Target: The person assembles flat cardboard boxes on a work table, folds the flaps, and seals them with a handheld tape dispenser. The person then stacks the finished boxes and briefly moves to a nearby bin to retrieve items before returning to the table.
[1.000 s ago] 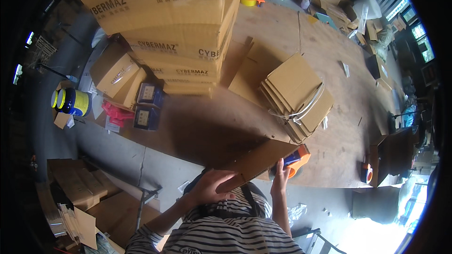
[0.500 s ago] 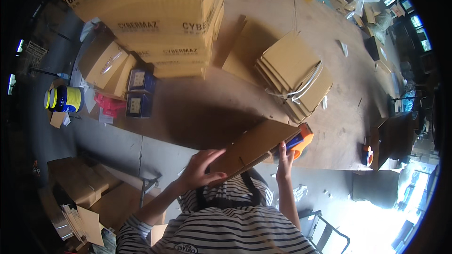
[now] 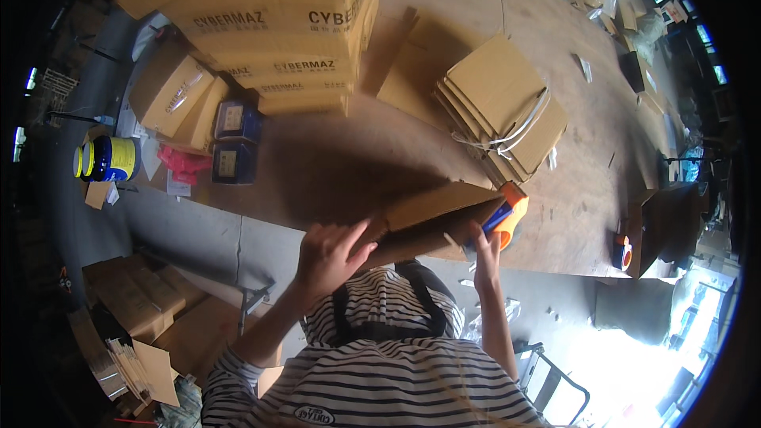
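Note:
A brown cardboard box [image 3: 444, 208], partly unfolded with a dark gap between its walls, is tilted in front of me at the table's near edge. My left hand [image 3: 326, 257] is at its left end, thumb and index finger apart, fingertips against the cardboard. At the box's right end my right hand [image 3: 485, 252] is closed round an orange and blue tape dispenser [image 3: 514, 210]. The thumb lies along the dispenser's blue part; the other fingers are mostly hidden. Just beyond the box lies a stack of flat cartons [image 3: 495, 83] bound with white strapping.
Tall stacked cartons [image 3: 269, 40] stand at the back left of the brown table [image 3: 587, 119]. Left of them are smaller boxes [image 3: 170, 99], two blue boxes [image 3: 235, 162] and a yellow-labelled tub [image 3: 119, 158]. Another tape dispenser [image 3: 623, 252] stands at the right edge beside a dark open carton [image 3: 666, 230].
The cardboard box has opened from nearly flat and risen slightly. My left hand has shifted up, its fingers spread differently. My right hand has moved slightly up and right with the tape dispenser.

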